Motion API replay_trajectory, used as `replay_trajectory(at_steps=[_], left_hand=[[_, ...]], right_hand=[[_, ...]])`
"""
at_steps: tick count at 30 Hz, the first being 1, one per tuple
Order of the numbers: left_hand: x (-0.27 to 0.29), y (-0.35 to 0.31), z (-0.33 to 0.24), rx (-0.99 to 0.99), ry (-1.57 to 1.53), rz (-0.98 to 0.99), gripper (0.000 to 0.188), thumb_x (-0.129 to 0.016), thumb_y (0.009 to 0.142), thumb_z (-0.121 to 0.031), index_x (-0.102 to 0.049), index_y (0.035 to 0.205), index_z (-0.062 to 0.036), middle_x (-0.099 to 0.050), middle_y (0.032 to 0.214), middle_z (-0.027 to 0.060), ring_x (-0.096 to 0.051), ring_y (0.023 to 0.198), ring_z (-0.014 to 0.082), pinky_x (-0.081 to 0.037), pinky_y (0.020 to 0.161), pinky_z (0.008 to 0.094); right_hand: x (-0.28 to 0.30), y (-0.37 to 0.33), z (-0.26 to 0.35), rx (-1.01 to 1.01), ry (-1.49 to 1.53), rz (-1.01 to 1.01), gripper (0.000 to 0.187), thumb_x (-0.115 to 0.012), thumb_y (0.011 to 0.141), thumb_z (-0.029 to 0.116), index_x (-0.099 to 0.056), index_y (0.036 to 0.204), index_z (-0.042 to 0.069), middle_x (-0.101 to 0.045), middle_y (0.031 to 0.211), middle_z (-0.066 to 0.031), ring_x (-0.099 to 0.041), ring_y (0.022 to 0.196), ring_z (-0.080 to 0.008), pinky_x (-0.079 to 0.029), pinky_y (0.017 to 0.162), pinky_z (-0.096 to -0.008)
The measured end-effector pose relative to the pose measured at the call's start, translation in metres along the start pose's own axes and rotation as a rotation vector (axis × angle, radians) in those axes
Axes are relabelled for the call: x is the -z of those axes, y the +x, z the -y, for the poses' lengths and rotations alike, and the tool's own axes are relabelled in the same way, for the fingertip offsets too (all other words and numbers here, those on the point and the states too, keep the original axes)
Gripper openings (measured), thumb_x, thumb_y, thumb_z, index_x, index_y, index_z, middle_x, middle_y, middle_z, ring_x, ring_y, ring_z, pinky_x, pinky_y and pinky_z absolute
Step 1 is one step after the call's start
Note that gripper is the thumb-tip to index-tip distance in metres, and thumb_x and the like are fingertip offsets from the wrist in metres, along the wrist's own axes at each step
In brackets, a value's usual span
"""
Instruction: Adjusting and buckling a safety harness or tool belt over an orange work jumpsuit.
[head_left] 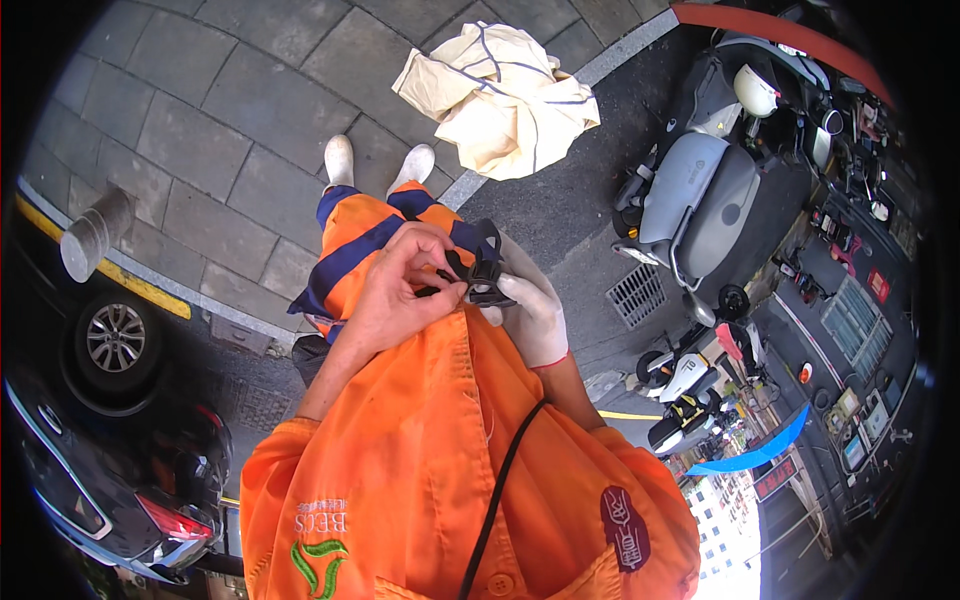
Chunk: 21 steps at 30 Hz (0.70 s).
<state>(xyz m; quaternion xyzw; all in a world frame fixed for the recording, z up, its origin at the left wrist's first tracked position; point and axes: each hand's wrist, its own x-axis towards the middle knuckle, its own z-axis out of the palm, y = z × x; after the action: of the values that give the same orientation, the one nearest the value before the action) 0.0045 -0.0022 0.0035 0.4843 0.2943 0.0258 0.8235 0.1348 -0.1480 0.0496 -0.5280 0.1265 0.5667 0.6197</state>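
In front of my orange jacket my hands are close together at waist height. My left hand is bare, its thumb and fingers pinched on a dark edge of a small black item with a strap or loop. A white glove covers my right hand, which is closed round the other side of that black item. Fingers hide part of it, so its exact kind is unclear. Below the hands are my orange trousers with dark blue bands, and pale boots.
A bunched cream cloth with dark stripes lies ahead by the kerb. At right stand a grey scooter, a drain grate and a white motorbike. At left are a stone bollard and a dark car.
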Motion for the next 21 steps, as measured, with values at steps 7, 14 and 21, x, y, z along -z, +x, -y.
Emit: replay_trajectory(at_steps=[7,14,21], left_hand=[[-0.001,0.002,-0.004,-0.052,0.255,0.106,0.029,-0.081,0.079,0.006,-0.058,0.096,-0.0016,-0.054,0.119,0.0097,-0.067,0.094,0.0149,-0.061,0.073,0.0268],[-0.001,-0.004,0.009,-0.134,0.312,-0.047,0.028,-0.082,0.081,0.002,-0.069,0.106,-0.0009,-0.055,0.117,0.0084,-0.066,0.085,0.0134,-0.056,0.069,0.0263],[-0.003,-0.001,0.0,-0.113,0.495,-0.093,0.009,-0.079,0.083,-0.002,-0.075,0.089,0.0027,-0.065,0.091,0.0078,-0.067,0.076,0.0175,-0.054,0.064,0.028]], right_hand=[[0.011,0.003,-0.01,-0.027,0.078,-0.053,0.062,-0.057,0.091,0.02,-0.047,0.147,-0.006,-0.065,0.118,-0.0114,-0.059,0.088,-0.0138,-0.046,0.07,-0.0253],[0.014,0.0,-0.011,-0.071,0.051,-0.085,0.06,-0.053,0.093,0.018,-0.046,0.148,-0.006,-0.063,0.126,-0.0115,-0.061,0.098,-0.015,-0.054,0.085,-0.0286],[0.003,0.0,-0.005,-0.128,0.143,-0.09,0.056,-0.055,0.093,0.025,-0.05,0.141,-0.003,-0.061,0.103,-0.0047,-0.053,0.08,-0.0104,-0.046,0.079,-0.0247]])
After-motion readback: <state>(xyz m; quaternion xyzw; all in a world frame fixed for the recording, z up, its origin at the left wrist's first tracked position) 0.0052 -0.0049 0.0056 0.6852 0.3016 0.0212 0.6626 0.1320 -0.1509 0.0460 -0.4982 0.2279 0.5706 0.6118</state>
